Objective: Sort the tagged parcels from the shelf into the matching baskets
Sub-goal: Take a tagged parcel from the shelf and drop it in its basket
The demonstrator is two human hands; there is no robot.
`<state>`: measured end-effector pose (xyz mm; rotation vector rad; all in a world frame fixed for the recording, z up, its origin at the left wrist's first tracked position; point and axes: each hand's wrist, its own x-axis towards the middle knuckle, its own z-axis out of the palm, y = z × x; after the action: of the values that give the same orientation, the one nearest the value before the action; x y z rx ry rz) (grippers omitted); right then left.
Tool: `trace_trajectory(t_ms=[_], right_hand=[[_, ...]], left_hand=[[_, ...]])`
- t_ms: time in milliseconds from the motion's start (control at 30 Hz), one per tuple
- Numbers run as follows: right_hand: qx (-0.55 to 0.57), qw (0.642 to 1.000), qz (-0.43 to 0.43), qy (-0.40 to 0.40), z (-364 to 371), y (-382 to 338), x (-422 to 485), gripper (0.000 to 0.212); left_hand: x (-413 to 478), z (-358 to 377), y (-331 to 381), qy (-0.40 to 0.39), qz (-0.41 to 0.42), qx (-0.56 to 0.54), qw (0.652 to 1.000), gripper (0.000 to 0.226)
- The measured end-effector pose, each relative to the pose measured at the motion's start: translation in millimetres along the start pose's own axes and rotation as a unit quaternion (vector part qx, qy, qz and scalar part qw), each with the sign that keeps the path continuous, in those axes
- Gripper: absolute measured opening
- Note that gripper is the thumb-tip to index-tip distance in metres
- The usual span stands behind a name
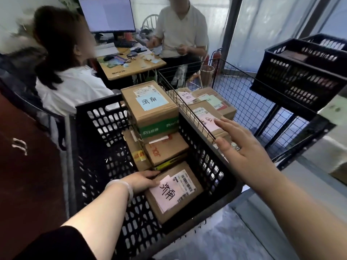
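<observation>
A black plastic basket [221, 182] stands in front of me with several cardboard parcels inside. My left hand [141, 180] grips the near parcel with a pink tag [174, 192] by its far left edge, low in the basket. Behind it lies a flat brown parcel [165, 149], and a taller box with a blue tag [150, 104] sits on top at the back. My right hand [242, 147] hovers with straight fingers over the basket's right rim, holding nothing. To the right a wire basket [244, 85] holds parcels with pink tags [205, 119].
Black crates [300, 72] sit on a shelf at the upper right. Two people sit close behind the baskets at a wooden desk [131, 66] with a monitor. A dark red surface [28, 166] lies at my left.
</observation>
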<state>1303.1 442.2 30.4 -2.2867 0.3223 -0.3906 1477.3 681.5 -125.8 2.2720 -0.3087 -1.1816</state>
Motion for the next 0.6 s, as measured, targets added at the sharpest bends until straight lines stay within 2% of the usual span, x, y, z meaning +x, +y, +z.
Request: trace_trajectory(t_ms=[167,300,367,433,533,600], right_hand=[[-0.006,1.000,0.018,0.015,0,4,-12,0.042],[-0.002,1.000,0.020,0.019,5,4,-19,0.042],[-0.005,1.000,0.018,0.015,7,4,-21,0.043],[-0.006,1.000,0.016,0.012,8,3,-22,0.044],[-0.010,1.000,0.016,0.007,8,1,-24,0.046],[-0.011,1.000,0.016,0.008,7,1,-25,0.046]], left_hand=[[0,7,4,-0.019,0.005,-0.013,1.000,0.047],[0,27,7,0.047,0.031,-0.026,0.998,0.050],[-1,33,9,0.071,0.051,0.033,0.996,0.055],[-3,33,11,0.070,0.077,0.100,0.990,0.066],[-9,32,14,0.027,0.072,0.174,0.982,0.101],[-14,41,15,0.004,0.057,0.287,0.956,0.118]])
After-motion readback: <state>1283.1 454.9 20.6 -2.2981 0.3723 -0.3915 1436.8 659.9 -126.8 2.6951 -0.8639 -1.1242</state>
